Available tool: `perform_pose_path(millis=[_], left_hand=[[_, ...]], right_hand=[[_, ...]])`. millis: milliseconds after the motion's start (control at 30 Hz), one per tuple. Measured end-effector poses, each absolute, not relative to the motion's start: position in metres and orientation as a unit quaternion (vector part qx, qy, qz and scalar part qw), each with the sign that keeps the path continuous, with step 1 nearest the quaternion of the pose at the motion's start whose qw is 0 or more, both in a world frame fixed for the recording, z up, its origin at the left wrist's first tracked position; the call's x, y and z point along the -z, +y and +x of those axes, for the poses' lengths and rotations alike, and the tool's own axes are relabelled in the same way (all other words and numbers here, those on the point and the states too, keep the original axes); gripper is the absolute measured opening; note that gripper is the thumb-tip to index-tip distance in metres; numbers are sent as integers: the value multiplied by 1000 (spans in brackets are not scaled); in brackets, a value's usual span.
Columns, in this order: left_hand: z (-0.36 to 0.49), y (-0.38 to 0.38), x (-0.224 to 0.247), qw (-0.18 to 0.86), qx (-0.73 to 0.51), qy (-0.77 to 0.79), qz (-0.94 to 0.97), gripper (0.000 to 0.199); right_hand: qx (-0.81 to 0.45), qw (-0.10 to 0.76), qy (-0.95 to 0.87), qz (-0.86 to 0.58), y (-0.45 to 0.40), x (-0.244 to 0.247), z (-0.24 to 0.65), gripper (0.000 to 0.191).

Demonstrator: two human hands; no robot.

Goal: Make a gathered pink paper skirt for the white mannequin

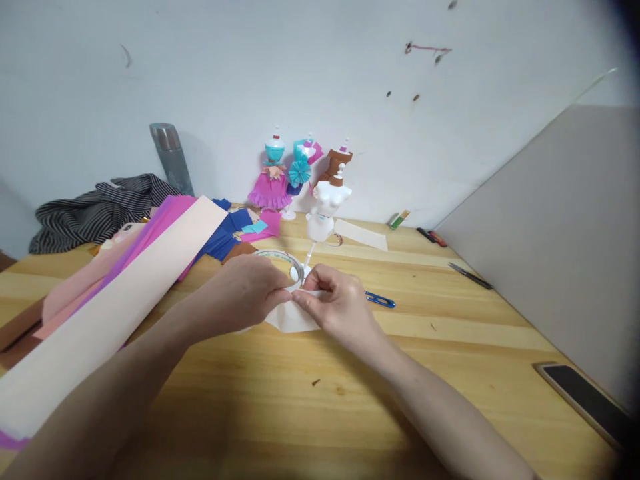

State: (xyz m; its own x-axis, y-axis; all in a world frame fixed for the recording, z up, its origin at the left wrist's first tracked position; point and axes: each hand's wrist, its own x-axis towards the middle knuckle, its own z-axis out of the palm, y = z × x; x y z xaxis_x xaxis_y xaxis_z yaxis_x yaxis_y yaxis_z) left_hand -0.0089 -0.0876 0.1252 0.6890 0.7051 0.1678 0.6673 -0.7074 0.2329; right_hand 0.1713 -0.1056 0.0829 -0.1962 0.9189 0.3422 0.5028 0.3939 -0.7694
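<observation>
My left hand (250, 288) is closed around a roll of clear tape (279, 255), whose ring stands up beyond the fingers. Thumb and fingers of my right hand (341, 301) pinch together at the tape's near edge, touching the left thumb. A cream piece of crepe paper (291, 319) hangs just below both hands, its upper edge between the right fingertips. Directly behind them stands a small white mannequin (331, 199) on a thin stand, with a brown band at its neck. Blue thread snips (381, 300) lie to the right of my right hand.
Long crepe paper sheets (165, 267) are piled at left, beside striped cloth (105, 207) and a flask (171, 157). Dressed mini mannequins (273, 183) line the wall. A cream strip (363, 235), a glue stick (399, 220), tweezers (471, 275) and a phone (583, 400) lie rightward.
</observation>
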Motion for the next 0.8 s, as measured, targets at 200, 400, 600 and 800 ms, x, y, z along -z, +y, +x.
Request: perform_pose_path(millis=[200,400,600,800], left_hand=[[-19,-79,-130,142,-160,391,895,30],[-20,-80,-130,155,-171,385,894,29],[-16,-80,-128,141,-158,387,897,33],[-15,-83,-129,146,-150,386,898,35]], right_hand=[[-284,377,-750,-463,-104,-95,184,19],[-288,394,-752,-444,-106,-92,183,14],[-286,401,-764,-418,-113,-93,176,15],[-291,405,-755,-425,-110,-92,176,14]])
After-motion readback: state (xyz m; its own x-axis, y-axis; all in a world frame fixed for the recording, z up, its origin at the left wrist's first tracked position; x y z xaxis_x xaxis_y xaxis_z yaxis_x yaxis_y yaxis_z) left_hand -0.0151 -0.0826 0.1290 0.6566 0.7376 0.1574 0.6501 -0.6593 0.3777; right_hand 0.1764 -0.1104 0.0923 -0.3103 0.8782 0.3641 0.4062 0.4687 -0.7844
